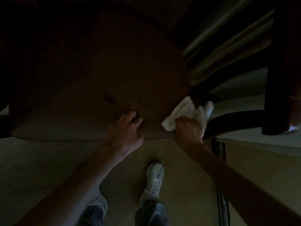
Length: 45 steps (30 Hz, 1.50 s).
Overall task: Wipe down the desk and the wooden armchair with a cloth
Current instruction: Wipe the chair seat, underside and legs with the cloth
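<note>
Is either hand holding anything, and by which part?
The right hand grips the bunched white cloth at its near end. The left hand holds nothing, resting on the chair seat.

The seat (pixel 91 70) gives wide open room across its middle and left side. The left hand (pixel 126 128) rests on its front edge and takes up the centre there. The right front corner is tight: a dark upright (pixel 197 93) rises from the seat's edge, and the right hand (pixel 189 129) holds the cloth (pixel 187 111) against its foot. Past it, dark slats (pixel 211 51) fan along the seat's right side, with narrow gaps between them. A curved rail (pixel 236 118) runs from that corner to a thick post (pixel 276 79). The floor (pixel 40 160) before the seat is open apart from a shoe (pixel 154 176).
</note>
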### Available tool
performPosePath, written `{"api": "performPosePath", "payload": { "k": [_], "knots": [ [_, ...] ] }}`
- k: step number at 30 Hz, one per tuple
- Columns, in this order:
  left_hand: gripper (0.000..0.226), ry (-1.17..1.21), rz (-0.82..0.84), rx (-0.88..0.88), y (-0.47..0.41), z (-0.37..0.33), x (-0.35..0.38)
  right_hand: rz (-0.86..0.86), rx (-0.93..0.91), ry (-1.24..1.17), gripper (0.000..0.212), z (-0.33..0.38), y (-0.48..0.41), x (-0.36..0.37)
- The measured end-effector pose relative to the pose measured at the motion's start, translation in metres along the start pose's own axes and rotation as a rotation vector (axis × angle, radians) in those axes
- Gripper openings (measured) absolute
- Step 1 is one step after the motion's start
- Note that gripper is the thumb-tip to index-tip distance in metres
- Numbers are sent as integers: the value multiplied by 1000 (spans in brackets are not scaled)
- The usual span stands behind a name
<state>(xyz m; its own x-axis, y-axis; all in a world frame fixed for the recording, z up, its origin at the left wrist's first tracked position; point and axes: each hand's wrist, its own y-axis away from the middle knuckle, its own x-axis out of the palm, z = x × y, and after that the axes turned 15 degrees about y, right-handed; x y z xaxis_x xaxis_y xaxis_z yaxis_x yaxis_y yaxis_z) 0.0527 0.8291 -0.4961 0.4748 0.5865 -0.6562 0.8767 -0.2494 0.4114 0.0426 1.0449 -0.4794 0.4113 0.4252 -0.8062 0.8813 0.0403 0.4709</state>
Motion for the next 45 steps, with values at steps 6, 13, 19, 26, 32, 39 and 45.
{"api": "performPosePath", "payload": {
  "k": [6,13,19,26,32,39,45],
  "knots": [
    [54,-85,3,22,1,-3,-2,44,31,81,27,-21,-59,-20],
    [52,-54,17,-30,5,-5,-2,17,-70,31,34,4,13,4],
    [54,-87,15,-17,0,-7,-4,3,12,166,22,-37,-65,-29],
    [55,-79,-15,-34,8,-1,7,47,-138,174,30,-12,-10,1],
    [57,-90,-4,-29,1,-2,5,89,-215,200,31,-14,-3,-11],
    [52,-81,-40,-25,2,-2,6,11,69,64,28,-20,-45,-17],
    [55,-85,-20,-26,6,-4,5,45,-163,132,36,-8,1,-4]
  ]
}}
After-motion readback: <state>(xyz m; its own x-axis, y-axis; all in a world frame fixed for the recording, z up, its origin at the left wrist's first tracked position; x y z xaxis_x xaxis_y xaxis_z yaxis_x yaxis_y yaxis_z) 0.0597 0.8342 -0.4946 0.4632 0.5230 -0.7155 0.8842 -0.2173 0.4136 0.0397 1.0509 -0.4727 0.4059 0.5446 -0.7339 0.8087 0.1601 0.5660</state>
